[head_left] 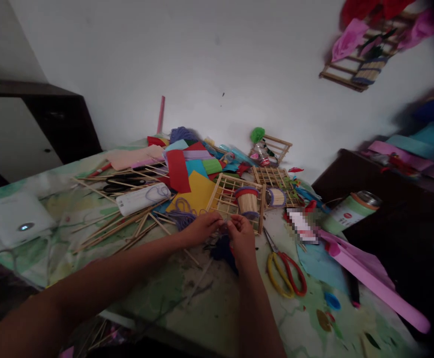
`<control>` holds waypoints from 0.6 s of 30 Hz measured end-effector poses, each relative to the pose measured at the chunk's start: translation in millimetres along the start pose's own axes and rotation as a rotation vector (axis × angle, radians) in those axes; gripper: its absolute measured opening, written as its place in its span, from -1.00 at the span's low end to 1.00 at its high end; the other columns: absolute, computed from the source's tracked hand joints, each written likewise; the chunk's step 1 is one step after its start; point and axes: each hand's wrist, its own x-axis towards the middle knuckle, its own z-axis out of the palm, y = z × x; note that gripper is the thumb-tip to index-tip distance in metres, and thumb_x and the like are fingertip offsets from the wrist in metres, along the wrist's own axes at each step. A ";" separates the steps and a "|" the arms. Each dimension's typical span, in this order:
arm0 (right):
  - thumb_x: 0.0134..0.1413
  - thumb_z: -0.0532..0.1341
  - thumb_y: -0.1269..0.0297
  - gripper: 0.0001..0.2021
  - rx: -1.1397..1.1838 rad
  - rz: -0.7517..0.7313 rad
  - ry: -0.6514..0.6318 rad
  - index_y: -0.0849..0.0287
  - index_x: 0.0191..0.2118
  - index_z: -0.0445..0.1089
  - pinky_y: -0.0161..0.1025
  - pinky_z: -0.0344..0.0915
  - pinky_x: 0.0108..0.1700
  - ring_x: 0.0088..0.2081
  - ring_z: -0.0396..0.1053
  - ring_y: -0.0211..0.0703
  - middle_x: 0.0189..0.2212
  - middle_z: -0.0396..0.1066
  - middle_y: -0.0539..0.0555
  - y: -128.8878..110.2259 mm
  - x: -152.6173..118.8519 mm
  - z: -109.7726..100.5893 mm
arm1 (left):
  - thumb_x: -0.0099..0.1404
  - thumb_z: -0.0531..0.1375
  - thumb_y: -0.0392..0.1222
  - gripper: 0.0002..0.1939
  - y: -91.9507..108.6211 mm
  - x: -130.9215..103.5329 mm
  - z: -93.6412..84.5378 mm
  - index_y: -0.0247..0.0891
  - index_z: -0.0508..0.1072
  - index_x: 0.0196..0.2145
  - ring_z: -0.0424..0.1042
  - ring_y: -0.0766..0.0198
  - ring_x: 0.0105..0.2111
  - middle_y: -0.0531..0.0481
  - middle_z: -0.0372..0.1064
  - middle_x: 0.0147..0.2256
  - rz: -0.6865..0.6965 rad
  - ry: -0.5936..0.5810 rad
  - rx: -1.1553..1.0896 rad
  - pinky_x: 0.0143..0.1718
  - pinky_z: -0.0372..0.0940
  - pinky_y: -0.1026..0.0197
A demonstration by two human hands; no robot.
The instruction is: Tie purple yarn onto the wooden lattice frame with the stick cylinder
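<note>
My left hand (206, 226) and my right hand (242, 237) meet over the near middle of the table, thumbs and fingers pinched close together. What they hold is too small and blurred to name. Just below them lies a dark blue bundle (222, 251), partly hidden by my right hand. Purple yarn (182, 215) rests beside my left hand. Right behind the hands is a lattice frame of thin sticks (217, 199), bearing a small stick basket (247, 203) with a red and blue rim. Scissors (287, 273) with yellow and red handles lie open to the right of my right hand.
Loose sticks (108, 233), a white power strip (144, 199) and coloured paper (177, 171) cover the left and back. A white box (18, 221) stands far left. On the right are a green thermos (351, 214) and a pink paper roll (381, 288).
</note>
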 end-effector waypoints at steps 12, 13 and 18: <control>-0.19 0.17 0.15 -0.70 -0.254 -0.151 0.116 0.20 -0.29 0.29 -0.18 0.26 -0.25 -0.37 0.33 -0.14 -0.43 0.35 0.05 10.1 5.0 -0.6 | 0.34 -0.08 -0.07 -0.68 -2.9 -0.5 9.8 -0.24 0.13 -0.54 0.13 0.36 -0.55 0.12 0.08 -0.59 -0.089 0.110 -0.127 -0.51 0.08 0.31; -0.19 0.17 0.14 -0.70 -0.261 -0.154 0.131 0.20 -0.29 0.29 -0.18 0.26 -0.24 -0.35 0.33 -0.13 -0.42 0.35 0.06 10.5 4.9 -0.4 | 0.34 -0.09 -0.07 -0.68 -3.2 -0.6 10.4 -0.24 0.13 -0.54 0.12 0.36 -0.55 0.12 0.08 -0.59 -0.080 0.104 -0.124 -0.51 0.08 0.31; -0.16 0.14 0.13 -0.70 -0.281 -0.171 0.150 0.20 -0.28 0.27 -0.15 0.24 -0.21 -0.32 0.32 -0.11 -0.38 0.35 0.08 16.8 7.3 -0.8 | 0.36 -0.11 -0.08 -0.64 -2.9 -1.1 11.8 -0.25 0.14 -0.55 0.13 0.37 -0.55 0.11 0.10 -0.59 -0.009 0.040 -0.112 -0.48 0.09 0.30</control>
